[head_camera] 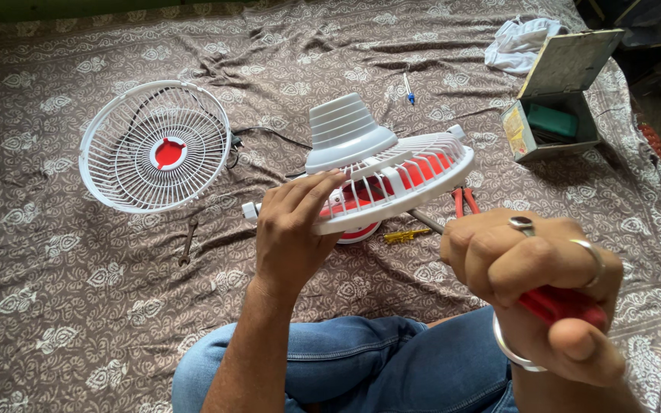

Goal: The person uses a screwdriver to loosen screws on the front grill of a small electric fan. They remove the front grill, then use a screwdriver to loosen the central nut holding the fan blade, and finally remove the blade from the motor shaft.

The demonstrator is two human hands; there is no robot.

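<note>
Left hand (pixel 294 229) grasps the rear fan guard (pixel 392 183) with motor housing attached; right hand (pixel 533 275) clenches a red-handled screwdriver (pixel 564 304) against it; the removed front grille (pixel 154 145) lies left of both hands on the bed (pixel 55 306).

fan grille (pixel 154 146) left of fan body (pixel 380 172) (box (pixel 556 95) far right)

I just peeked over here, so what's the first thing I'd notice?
The white fan with red blades, tipped up in the middle, with the left hand holding its grill rim. At lower right, the right hand has its grip shut on a red-handled tool aimed at the fan. To the left, a loose round grill lies on the patterned sheet.
</note>
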